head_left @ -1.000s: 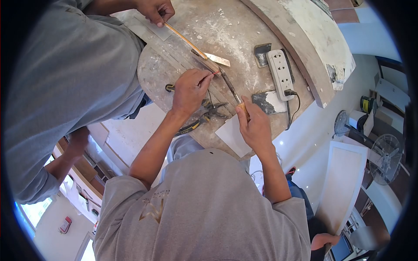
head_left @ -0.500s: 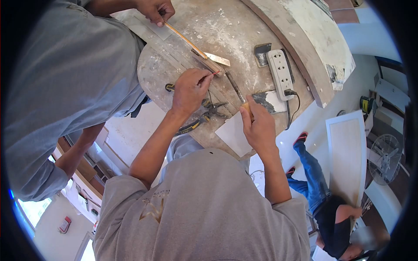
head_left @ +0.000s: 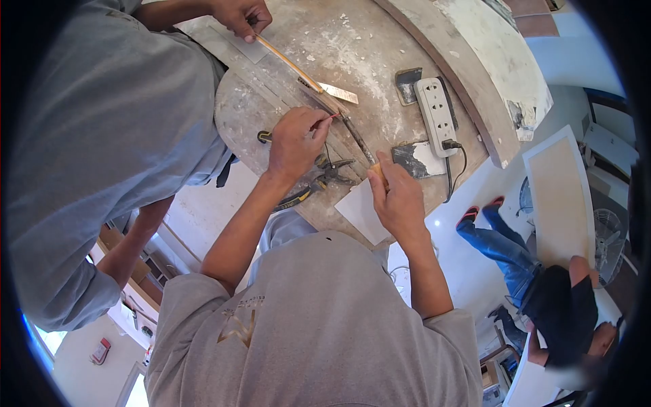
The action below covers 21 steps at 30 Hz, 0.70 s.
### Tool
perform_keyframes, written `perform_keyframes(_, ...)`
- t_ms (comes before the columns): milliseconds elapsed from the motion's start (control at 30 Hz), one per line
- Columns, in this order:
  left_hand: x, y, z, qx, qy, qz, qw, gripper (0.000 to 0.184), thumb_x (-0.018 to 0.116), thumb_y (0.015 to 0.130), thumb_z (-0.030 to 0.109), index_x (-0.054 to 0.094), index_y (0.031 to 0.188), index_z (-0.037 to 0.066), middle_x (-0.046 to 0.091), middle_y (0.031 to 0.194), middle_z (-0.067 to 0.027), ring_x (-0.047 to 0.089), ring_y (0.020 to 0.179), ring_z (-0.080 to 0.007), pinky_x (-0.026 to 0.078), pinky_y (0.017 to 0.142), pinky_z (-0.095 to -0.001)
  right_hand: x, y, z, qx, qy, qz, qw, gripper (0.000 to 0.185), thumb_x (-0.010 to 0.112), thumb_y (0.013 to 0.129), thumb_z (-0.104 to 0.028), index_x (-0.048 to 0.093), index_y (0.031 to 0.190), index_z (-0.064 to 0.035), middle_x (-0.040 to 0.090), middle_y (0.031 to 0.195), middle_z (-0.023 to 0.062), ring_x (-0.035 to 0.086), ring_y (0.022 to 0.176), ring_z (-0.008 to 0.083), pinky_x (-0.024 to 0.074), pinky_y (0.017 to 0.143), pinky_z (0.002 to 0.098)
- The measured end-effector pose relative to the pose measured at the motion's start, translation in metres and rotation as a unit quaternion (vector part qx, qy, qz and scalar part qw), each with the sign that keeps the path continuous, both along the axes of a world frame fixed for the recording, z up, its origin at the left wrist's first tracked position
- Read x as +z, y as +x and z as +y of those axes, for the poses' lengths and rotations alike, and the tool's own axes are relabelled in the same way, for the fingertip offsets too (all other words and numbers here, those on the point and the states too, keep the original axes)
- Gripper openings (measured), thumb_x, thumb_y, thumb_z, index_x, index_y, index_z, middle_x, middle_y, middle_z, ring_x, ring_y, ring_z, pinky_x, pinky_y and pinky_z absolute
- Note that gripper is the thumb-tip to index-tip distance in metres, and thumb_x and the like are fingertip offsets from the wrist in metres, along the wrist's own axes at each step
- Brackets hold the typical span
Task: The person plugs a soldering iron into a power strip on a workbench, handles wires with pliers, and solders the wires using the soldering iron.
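My left hand (head_left: pixel 296 142) pinches a thin red wire (head_left: pixel 333 116) over the dusty worktable (head_left: pixel 366 47). In my right hand (head_left: pixel 398 193) is the wooden handle (head_left: pixel 377 173) of a tool with a long dark shaft (head_left: pixel 357 140), whose tip lies close to the wire. A co-worker's hand (head_left: pixel 243 17) holds a yellowish strip (head_left: pixel 288 62) that runs down to a wooden piece near the wire. Pliers with black and yellow handles (head_left: pixel 319 182) lie beside my left wrist. A white sheet (head_left: pixel 364 210) sits under my right hand's side.
A white power strip (head_left: pixel 436 115) with a plugged-in cord lies to the right, between dark pads (head_left: pixel 409 85). A curved board (head_left: pixel 468 95) borders the table. The co-worker (head_left: pixel 122 122) stands at the left. Beyond, another person (head_left: pixel 563 305) is beside a large panel (head_left: pixel 559 197).
My right hand drew the tool back from the wire, then brought it up close again. The person in the background has moved up and right with the panel. The co-worker's lower arm shifted right.
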<state>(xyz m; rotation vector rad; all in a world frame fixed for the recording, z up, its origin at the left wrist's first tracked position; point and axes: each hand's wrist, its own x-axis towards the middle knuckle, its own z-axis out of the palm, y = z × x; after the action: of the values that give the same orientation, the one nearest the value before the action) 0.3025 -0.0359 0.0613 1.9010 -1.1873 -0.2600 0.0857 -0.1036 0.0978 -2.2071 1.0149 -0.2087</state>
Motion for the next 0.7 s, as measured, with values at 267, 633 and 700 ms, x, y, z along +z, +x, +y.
perform_keyframes(267, -0.0023, -0.0008, -0.0004, 0.005, -0.011, -0.002, 1.000, 0.007, 0.076, 0.085, 0.005, 0.073, 0.090, 0.003, 0.064, 0.076, -0.0089, 0.061, 0.067, -0.0206, 0.049, 0.063, -0.0327, 0.0019, -0.0010, -0.0042, -0.016, 0.001, -0.013, 1.000, 0.039, 0.068, 0.095, -0.020, 0.063, 0.128, 0.0005, 0.067, 0.093, 0.0195, 0.067, 0.080, 0.0395, 0.0532, 0.070, 0.0453)
perform_keyframes(633, -0.0009, -0.0007, 0.0007, -0.002, -0.002, 0.008, 1.000, 0.008, 0.075, 0.083, 0.003, 0.071, 0.090, 0.003, 0.065, 0.082, -0.0113, 0.063, 0.076, -0.0303, 0.051, 0.069, -0.0400, -0.0004, 0.0000, -0.0007, -0.004, 0.011, -0.005, 1.000, 0.040, 0.067, 0.096, -0.022, 0.063, 0.129, 0.0003, 0.068, 0.094, 0.0204, 0.068, 0.083, 0.0401, 0.0536, 0.071, 0.0475)
perform_keyframes(700, -0.0013, -0.0009, 0.0009, 0.000, -0.005, 0.017, 1.000, 0.008, 0.074, 0.083, 0.003, 0.071, 0.091, 0.002, 0.065, 0.082, -0.0114, 0.064, 0.076, -0.0304, 0.051, 0.069, -0.0402, -0.0002, 0.0000, -0.0003, -0.005, 0.012, 0.000, 1.000, 0.040, 0.067, 0.096, -0.022, 0.062, 0.129, 0.0000, 0.069, 0.094, 0.0202, 0.068, 0.084, 0.0399, 0.0536, 0.071, 0.0474)
